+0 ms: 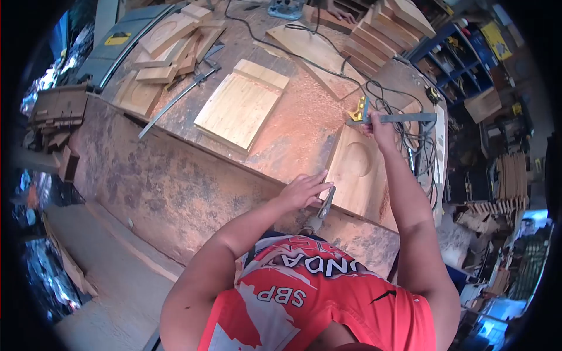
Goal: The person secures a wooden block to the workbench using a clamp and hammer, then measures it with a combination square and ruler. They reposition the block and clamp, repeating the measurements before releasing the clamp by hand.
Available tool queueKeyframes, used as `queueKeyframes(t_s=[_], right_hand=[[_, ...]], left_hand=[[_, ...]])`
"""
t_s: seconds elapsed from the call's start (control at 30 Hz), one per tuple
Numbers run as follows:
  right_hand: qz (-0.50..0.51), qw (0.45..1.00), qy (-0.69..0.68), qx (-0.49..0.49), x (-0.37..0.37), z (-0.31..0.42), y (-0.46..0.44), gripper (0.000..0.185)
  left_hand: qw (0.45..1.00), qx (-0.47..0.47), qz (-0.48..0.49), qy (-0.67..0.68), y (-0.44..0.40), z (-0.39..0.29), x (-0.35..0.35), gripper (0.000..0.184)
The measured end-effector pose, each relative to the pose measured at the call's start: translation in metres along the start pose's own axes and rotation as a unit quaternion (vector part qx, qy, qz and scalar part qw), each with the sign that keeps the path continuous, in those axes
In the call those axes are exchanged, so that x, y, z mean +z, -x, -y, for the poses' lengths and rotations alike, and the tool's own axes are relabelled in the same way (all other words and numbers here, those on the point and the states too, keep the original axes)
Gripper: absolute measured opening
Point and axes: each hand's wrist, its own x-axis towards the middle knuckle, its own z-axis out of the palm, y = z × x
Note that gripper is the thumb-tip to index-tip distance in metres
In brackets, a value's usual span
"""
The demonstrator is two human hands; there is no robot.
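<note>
My right hand (381, 130) is closed around a bar clamp (404, 117) with a grey bar and a yellow part, at the far end of a wooden board (351, 175). The board lies near the bench's front edge and has a shallow rounded recess cut into its face. My left hand (305, 191) rests at the board's near left corner, fingers stretched out. Right beside those fingers, a second clamp (327, 202) sits at the bench edge by the board. The palm side of my left hand is hidden.
Another wooden board (241, 108) lies mid-bench among sawdust (301, 126). A long metal clamp (178, 105) and stacked wood pieces (170, 50) are left. Black cables (386, 96) run at right, near a tall board stack (386, 35). Another person's hand (342, 13) shows at the back.
</note>
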Motion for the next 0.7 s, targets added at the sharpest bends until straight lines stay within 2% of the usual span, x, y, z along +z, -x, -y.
queueKeyframes(t_s=[0.5,0.7], right_hand=[[0.006,1.000,0.013,0.009,0.004,0.001,-0.005,0.025],[0.024,0.999,0.014,0.022,0.000,-0.005,-0.004,0.027]], left_hand=[[0.999,-0.020,0.048,0.003,0.004,0.005,0.008,0.073],[1.000,-0.008,0.025,-0.006,0.004,0.005,0.008,0.073]])
